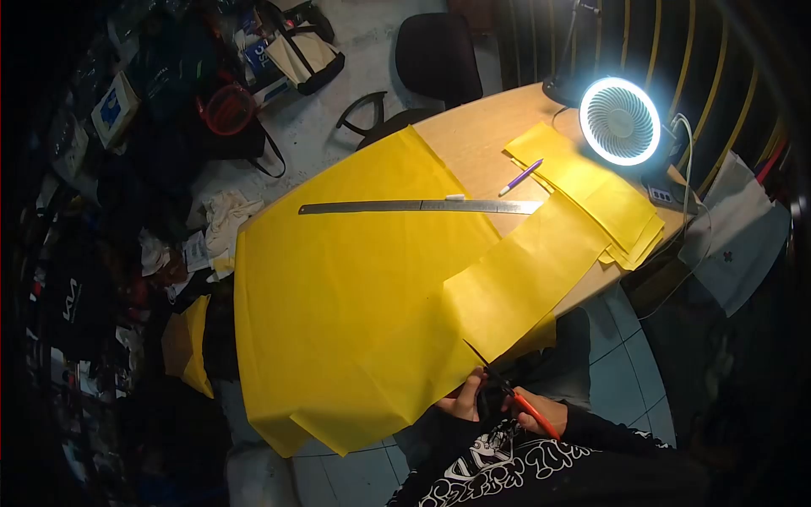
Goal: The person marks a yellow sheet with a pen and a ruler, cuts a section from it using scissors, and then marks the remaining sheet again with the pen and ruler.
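Scissors (536,416) clamped in right hand (551,409); left hand (464,400), grip unclear, at yellow sheet (355,296); fabric (76,291) reads "KIA".

Seems to be a small, cluttered craft workshop.
Set up around a wooden table (481,144) bearing a wide yellow sheet (355,279), a long steel ruler (422,206), a purple pen (520,177) and a pile of yellow pieces (591,177), with orange-handled scissors (536,415) at the sheet's edge; lit by a glowing round fan (620,122); furnished with a dark padded chair (438,55); crowded at the left by bags (304,55) and a red container (228,110), over a scuffed pale floor (363,42).
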### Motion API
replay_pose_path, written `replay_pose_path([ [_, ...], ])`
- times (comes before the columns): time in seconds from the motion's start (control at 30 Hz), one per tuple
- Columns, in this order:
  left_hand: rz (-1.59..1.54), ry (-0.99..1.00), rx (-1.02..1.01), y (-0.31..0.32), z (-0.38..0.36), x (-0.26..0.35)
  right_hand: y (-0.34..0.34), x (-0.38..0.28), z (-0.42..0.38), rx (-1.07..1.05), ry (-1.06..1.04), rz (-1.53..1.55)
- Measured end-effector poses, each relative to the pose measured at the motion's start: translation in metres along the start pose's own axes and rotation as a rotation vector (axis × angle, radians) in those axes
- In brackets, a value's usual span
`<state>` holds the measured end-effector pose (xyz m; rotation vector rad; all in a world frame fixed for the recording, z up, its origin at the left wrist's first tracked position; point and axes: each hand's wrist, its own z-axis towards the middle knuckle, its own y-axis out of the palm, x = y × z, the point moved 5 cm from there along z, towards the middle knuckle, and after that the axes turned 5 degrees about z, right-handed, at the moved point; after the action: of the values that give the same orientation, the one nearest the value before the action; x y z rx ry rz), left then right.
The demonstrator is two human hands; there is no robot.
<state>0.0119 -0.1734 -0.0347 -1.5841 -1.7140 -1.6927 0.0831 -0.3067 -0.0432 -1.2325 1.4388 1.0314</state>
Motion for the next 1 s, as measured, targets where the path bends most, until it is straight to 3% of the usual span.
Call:
replay_pose_path([
  [0.73,0.142,0.071,-0.194,-0.010,0.005,-0.003,0.001,-0.002,0.006,0.001,-0.015,-0.035],
  [1.0,0.076,-0.091,-0.160,0.001,-0.002,0.004,0.002,-0.006,0.008,0.044,-0.050,0.053],
])
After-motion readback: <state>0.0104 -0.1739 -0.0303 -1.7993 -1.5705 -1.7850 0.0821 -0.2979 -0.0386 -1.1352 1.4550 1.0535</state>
